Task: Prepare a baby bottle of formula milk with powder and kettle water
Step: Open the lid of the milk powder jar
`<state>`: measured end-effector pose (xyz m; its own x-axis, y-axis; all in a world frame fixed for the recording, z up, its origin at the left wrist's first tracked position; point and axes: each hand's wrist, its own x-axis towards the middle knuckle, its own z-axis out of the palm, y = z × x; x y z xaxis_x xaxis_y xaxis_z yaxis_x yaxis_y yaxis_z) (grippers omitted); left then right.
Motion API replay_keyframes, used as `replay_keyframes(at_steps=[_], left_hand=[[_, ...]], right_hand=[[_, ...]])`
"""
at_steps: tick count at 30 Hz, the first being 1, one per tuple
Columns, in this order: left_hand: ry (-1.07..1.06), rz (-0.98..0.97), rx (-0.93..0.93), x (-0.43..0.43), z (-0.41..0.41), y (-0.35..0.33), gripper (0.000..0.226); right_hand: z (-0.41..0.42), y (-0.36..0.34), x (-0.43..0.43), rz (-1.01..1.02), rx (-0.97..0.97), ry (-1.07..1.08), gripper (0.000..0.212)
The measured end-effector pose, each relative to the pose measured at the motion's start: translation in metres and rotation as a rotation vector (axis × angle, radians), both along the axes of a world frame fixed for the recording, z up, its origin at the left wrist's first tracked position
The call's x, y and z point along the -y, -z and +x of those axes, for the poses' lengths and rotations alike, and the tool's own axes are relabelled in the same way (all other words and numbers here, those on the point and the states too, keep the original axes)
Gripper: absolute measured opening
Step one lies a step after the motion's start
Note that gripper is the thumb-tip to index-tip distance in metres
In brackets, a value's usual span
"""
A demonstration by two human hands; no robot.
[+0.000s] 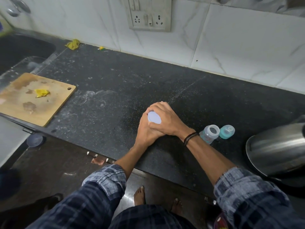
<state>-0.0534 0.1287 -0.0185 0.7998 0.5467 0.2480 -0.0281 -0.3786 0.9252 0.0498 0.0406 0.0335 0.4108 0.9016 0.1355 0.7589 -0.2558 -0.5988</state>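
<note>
We see the left hand [145, 130] and right hand [167, 120] gripping a white-lidded container [154, 117]. An uncapped baby bottle [209, 134] stands right of it.

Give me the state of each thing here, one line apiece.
powder container: closed, held by both hands.
left hand: grips the container's body.
right hand: grips round its top.
baby bottle: open, upright, top off.
teal bottle top: off, standing beside the bottle.
kettle: standing; open or shut unclear.
</note>
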Motion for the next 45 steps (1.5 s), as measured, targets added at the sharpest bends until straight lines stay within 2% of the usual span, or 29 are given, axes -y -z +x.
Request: replay_keyframes(at_steps=[3,8,12,16,20,25,38,41,45], left_hand=[[0.013,-0.014,0.033,0.000,0.002,0.000,0.080],[-0.013,-0.022,0.023,-0.001,0.003,0.008,0.083],[-0.010,0.020,0.020,0.002,0.000,0.004,0.082],[-0.027,0.030,-0.016,0.001,0.000,0.007,0.084],[-0.024,-0.007,-0.037,0.000,0.000,0.013,0.085],[-0.032,0.012,-0.096,-0.002,0.002,0.016,0.087],[-0.042,-0.014,-0.081,-0.001,0.001,0.012,0.087],[-0.045,0.033,-0.067,0.001,0.001,0.010,0.087],[-0.046,0.006,-0.078,0.000,0.002,0.015,0.090]], right_hand=[[0.004,-0.004,0.003,-0.062,0.055,-0.022,0.046],[-0.007,-0.006,0.009,-0.008,0.087,0.157,0.066],[-0.012,-0.009,0.012,0.000,-0.001,0.178,0.062],[-0.009,-0.015,0.013,-0.027,-0.074,0.104,0.063],[-0.006,-0.018,0.012,-0.054,-0.073,0.126,0.072],[-0.009,-0.020,0.012,-0.060,-0.088,0.164,0.065],[-0.009,-0.028,0.016,-0.078,-0.145,0.168,0.068],[-0.009,-0.031,0.016,-0.074,-0.142,0.185,0.073],[-0.014,-0.029,0.015,-0.089,-0.114,0.232,0.068]])
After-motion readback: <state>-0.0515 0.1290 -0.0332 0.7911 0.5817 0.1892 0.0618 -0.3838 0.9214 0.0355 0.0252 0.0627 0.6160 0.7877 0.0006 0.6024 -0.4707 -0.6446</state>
